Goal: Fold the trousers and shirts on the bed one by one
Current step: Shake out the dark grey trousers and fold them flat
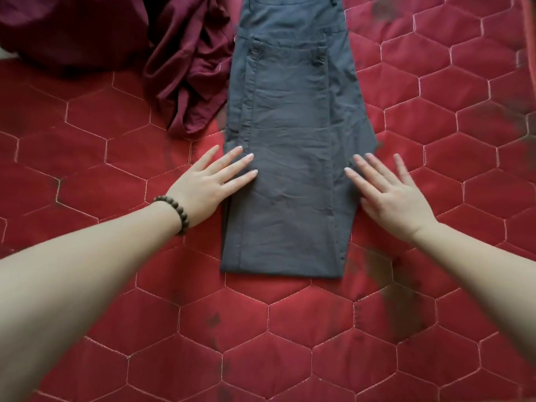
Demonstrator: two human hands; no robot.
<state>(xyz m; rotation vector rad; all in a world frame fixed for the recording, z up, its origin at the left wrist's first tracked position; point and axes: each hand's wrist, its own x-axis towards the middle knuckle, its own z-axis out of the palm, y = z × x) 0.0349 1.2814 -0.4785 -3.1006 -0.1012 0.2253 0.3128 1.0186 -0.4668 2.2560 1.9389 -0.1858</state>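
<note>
Dark grey trousers (290,146) lie flat on the bed, folded lengthwise into one long strip, waistband at the top of the view and leg hems toward me. My left hand (207,185), with a bead bracelet on the wrist, lies flat with straight fingers on the strip's left edge. My right hand (388,195) lies flat with spread fingers on the strip's right edge. Neither hand grips the cloth. A crumpled maroon garment (188,74) lies beside the trousers at the upper left, touching their left edge.
The bed is covered by a red quilt (290,338) stitched in hexagons. More maroon fabric (66,30) is heaped at the far upper left. A strip of the quilt's edge (529,39) shows at the far right.
</note>
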